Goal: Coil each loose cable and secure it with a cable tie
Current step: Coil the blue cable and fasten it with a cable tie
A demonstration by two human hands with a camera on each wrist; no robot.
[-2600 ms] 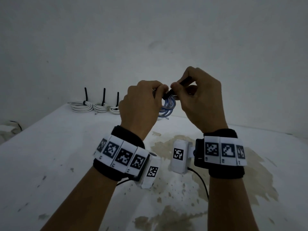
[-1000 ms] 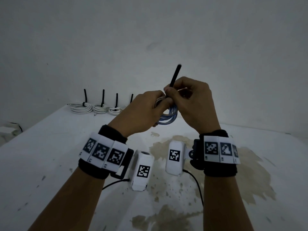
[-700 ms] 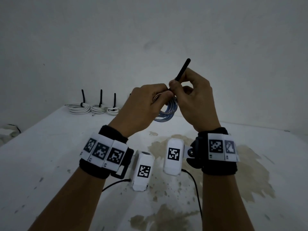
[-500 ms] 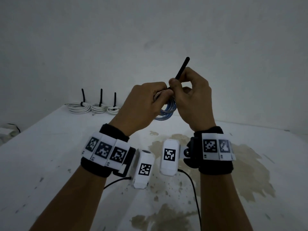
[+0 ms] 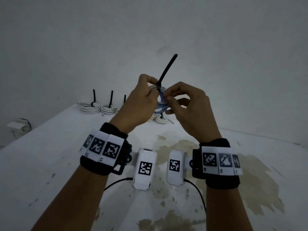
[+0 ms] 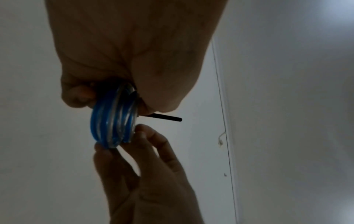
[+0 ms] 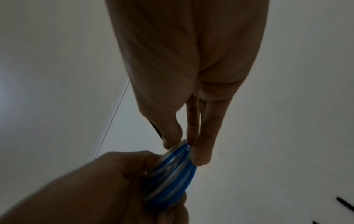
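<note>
A small coil of blue and clear cable [image 5: 161, 104] is held up in the air over the white table [image 5: 50, 155]. My left hand [image 5: 152, 91] grips the coil's left side, fingers curled round it where a black cable tie [image 5: 166, 70] wraps the loops. The tie's long tail points up and to the right, with nothing holding it. My right hand [image 5: 167, 99] pinches the coil's right rim between thumb and fingertips. The left wrist view has the coil [image 6: 113, 118] edge-on under my palm with the tie's tail [image 6: 164, 118] sticking out. The right wrist view shows my right fingertips [image 7: 201, 156] on the coil [image 7: 172, 171].
Tied white cable coils lie at the table's far edge by the wall: two at the left [image 5: 90, 108] [image 5: 108, 110] and one behind my hands [image 5: 160, 120], their black tie tails upright. Brown stains [image 5: 250, 189] mark the near table. The left edge drops off.
My right hand has let go of the tie's tail and dropped to pinch the coil's right rim. The tail now stands free, longer above the coil. My left hand rose slightly.
</note>
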